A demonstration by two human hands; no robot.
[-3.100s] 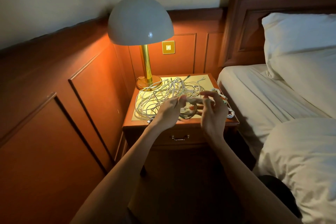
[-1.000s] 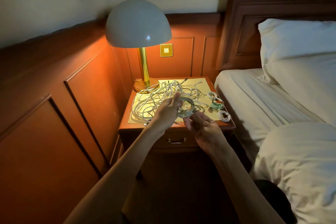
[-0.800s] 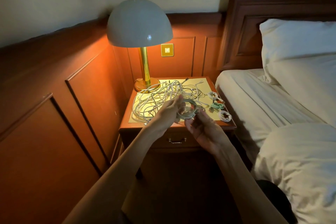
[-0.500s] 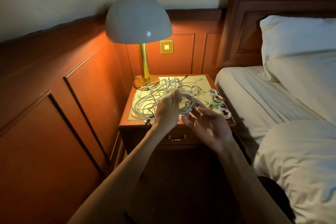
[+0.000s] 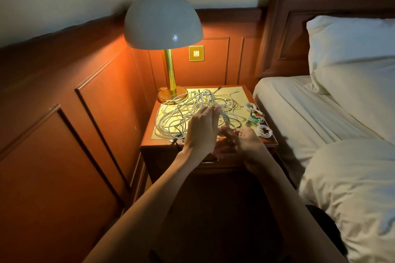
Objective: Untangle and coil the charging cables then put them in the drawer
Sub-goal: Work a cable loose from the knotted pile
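We note left hand (image 5: 201, 132) and right hand (image 5: 243, 143) together, gripping a pale coiled cable (image 5: 225, 120) above the nightstand (image 5: 158, 147); no legible writing anywhere.

Nightstand (image 5: 162, 145): lamp (image 5: 171, 94), tangled cables (image 5: 181, 113), three coiled cables (image 5: 256, 119).

The desk (image 5: 245, 92) top is crowded: the tangle (image 5: 186, 113) covers its left and middle, the lamp (image 5: 168, 94) stands at the back left corner, and three small coils (image 5: 255, 119) line the right edge. A bare strip shows at the back right. Both hands (image 5: 203, 132) hang over the front edge, hiding most of the drawer (image 5: 207, 162) front. The wall panel (image 5: 102, 109) closes the left side, the bed (image 5: 299, 113) the right.
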